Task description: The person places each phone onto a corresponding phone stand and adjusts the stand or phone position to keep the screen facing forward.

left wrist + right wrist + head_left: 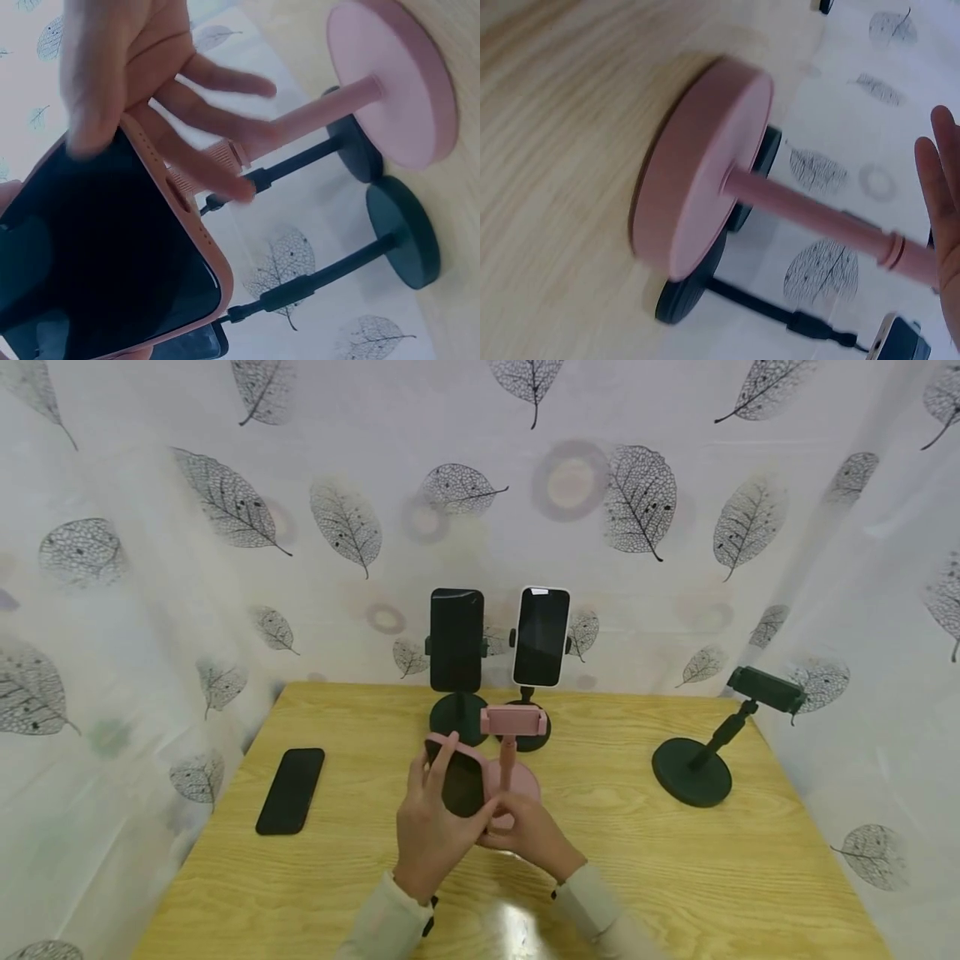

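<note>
My left hand (pixel 435 831) holds a dark-screened phone (pixel 462 787) in a pink case, fingers over its top edge. At the phone's lower corner is my right hand (pixel 534 835). The left wrist view shows the right thumb on the screen edge of the phone (pixel 97 247), with the other fingers spread behind it. Just beyond the hands stands a pink phone stand (pixel 507 768) with its clamp (pixel 513 721) upright and nothing in it. Its round base (pixel 697 172) rests on the table.
Behind are two dark stands, one with a black phone (pixel 456 641), the other with a white-edged phone (pixel 542 639). Another black phone (pixel 291 791) lies flat at left. A dark green stand (pixel 692 771) without a phone is at right. Leaf-patterned curtains (pixel 450 435) surround the wooden table (pixel 615 852).
</note>
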`<state>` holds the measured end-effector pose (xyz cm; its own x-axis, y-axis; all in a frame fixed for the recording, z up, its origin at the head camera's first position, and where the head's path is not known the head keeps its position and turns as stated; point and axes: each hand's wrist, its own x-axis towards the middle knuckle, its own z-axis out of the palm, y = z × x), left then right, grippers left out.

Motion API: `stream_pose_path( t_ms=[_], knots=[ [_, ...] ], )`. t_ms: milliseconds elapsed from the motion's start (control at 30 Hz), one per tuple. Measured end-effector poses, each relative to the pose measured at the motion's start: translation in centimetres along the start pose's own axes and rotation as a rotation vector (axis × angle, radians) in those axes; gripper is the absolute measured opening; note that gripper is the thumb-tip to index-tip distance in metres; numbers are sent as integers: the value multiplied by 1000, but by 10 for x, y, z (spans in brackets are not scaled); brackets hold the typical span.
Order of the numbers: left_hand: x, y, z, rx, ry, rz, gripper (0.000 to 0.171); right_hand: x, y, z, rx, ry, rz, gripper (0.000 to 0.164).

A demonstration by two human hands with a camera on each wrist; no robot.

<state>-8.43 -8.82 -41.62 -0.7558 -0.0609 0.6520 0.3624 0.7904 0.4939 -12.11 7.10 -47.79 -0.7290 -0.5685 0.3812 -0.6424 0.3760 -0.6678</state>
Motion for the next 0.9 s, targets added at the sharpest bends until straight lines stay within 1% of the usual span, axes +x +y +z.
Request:
stream_pose_path(
  t_ms=[67,133,200,367,433,533,633,700,800,900],
  knots=[
    [1,1,0,8,-5,-3,106,-1,5,-8,-12,-17,14,34],
    [3,1,0,13,-10,-9,105,-1,11,-15,-41,-5,15,39],
    [3,2,0,15,-18,-14,105,0,17,-23,-60,22,50,39],
    [6,4,2,12,-39,-27,104,10,27,-42,-49,165,182,29],
    [6,5,3,10,-39,-24,104,14,31,-48,-43,210,212,28],
    [8,6,4,19,-27,-9,104,22,35,-55,-43,244,211,30],
    [11,9,7,38,-12,15,103,28,37,-58,-28,241,207,31],
    [13,11,9,46,-3,27,102,32,38,-57,11,230,209,33],
    [17,16,13,45,-3,32,99,37,39,-54,70,205,227,34],
    [21,20,17,50,-2,34,99,40,41,-51,101,179,238,33]
  ],
)
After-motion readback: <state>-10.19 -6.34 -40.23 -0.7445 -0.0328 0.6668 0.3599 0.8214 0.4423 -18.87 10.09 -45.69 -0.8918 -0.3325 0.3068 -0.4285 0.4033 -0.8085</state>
